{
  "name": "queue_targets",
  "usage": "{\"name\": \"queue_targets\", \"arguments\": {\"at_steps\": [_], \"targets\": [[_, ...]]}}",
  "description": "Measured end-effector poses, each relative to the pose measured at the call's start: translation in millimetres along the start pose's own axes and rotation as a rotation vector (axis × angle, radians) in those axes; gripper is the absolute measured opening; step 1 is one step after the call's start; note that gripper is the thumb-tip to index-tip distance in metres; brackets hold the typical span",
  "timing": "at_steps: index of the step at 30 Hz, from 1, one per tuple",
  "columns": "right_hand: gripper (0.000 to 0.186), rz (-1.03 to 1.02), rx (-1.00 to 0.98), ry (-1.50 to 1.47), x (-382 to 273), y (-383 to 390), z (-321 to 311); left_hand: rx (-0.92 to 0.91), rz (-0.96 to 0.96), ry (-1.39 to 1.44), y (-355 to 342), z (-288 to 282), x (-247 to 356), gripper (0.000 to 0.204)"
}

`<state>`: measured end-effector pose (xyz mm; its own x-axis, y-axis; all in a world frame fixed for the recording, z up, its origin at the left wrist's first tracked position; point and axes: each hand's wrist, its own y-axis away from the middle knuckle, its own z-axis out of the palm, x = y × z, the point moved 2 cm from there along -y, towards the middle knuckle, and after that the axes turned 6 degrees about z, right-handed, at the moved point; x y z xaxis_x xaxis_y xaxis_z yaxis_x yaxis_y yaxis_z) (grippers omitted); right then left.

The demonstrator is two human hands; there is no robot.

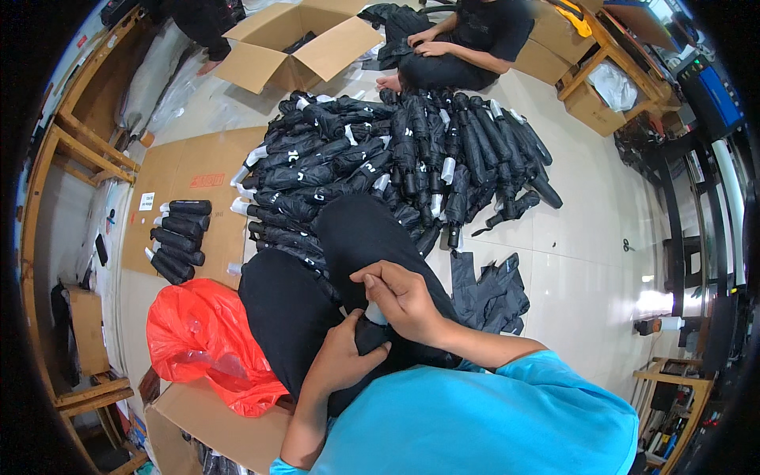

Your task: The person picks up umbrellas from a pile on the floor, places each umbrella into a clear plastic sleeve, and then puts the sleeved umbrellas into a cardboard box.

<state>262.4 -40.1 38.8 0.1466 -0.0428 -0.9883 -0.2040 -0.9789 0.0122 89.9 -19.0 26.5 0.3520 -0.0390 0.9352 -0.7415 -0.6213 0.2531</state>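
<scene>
Over my lap I hold a folded black umbrella (369,336) with a whitish wrapped handle end. My left hand (345,355) is closed round its black body. My right hand (402,302) is closed at the whitish end, its fingers curled over the top; the hand hides part of that end. In front of my knees lies a large pile of folded black umbrellas (340,146), many with white-wrapped handles. Flat black fabric pieces (495,294) lie on the floor to the right of my knee.
Several black umbrellas (180,237) lie in a row on a flat cardboard sheet (146,257). A red plastic bag (206,340) and an open carton (226,427) stand at my left. Beyond the pile are an open box (261,70) and a seated person (475,47). Scissors (627,245) lie right.
</scene>
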Motion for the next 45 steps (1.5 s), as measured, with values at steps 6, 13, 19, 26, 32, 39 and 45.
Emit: {"name": "queue_targets", "arguments": {"at_steps": [6,13,19,26,32,39,45], "targets": [[0.030,-0.368,-0.463,0.585,-35.7,-7.7,-55.8,-0.031,-0.001,-0.194,-3.8,0.8,11.6,0.103],[0.048,-0.335,-0.685,1.301,-26.1,32.7,-6.7,-0.140,0.025,-0.162,3.3,-3.7,40.4,0.135],[0.055,-0.003,-0.627,0.652,-4.8,22.8,-28.2,0.242,0.269,-0.068,49.8,-108.5,-3.6,0.082],[0.045,0.286,-0.338,-0.115,1.2,23.8,-34.4,1.555,-0.135,-0.193,147.5,-243.9,-271.2,0.032],[0.038,0.561,-0.305,-0.374,11.2,31.7,-30.9,1.206,-0.547,0.096,167.2,-193.8,-468.6,0.015],[0.066,0.566,-0.209,-0.336,7.9,45.1,-10.7,0.974,-1.008,0.008,167.3,-150.4,-517.0,0.041],[0.063,0.508,-0.291,-0.263,7.8,36.1,-1.4,1.083,-0.797,0.136,125.1,-121.9,-450.6,0.030]]}}
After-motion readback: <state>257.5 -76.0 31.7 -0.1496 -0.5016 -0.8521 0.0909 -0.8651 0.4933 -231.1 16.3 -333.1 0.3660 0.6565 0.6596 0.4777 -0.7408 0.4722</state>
